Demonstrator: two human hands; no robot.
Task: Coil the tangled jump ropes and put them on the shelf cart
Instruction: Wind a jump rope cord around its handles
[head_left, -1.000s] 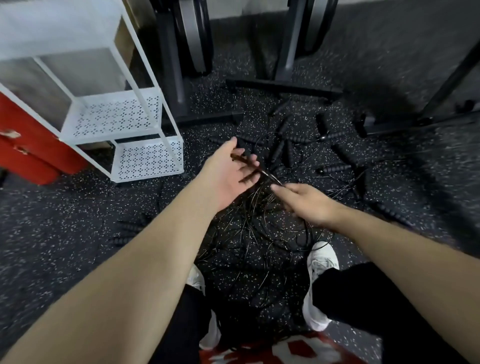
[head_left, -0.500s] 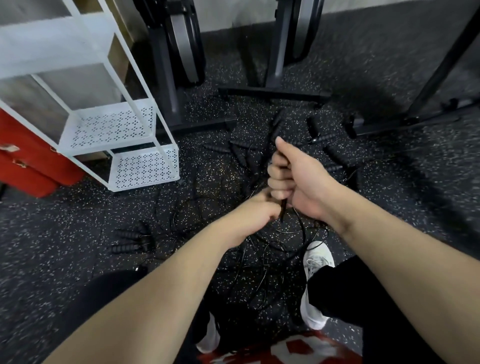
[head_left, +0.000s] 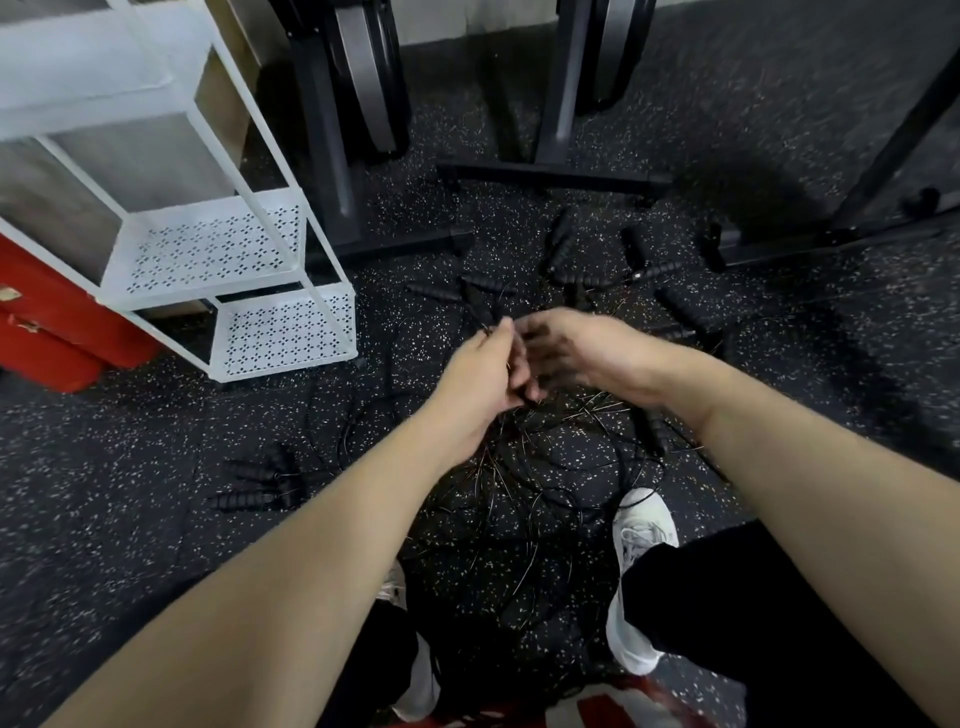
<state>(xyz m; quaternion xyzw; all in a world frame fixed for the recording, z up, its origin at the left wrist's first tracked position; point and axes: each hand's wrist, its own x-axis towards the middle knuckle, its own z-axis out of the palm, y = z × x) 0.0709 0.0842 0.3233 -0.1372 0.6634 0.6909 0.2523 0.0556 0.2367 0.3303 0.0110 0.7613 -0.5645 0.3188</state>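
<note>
Above the speckled rubber floor (head_left: 130, 519), the left hand (head_left: 483, 379) pinches thin black jump ropes (head_left: 519, 467); the right hand (head_left: 576, 353), fisted earlier, now has relaxed fingers. The perforated white shelf cart (head_left: 218, 249) stands far left.

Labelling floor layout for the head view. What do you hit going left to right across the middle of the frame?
Red cabinet → white shelf cart → left hand → right hand → jump rope handle lying on the speckled floor.
</note>
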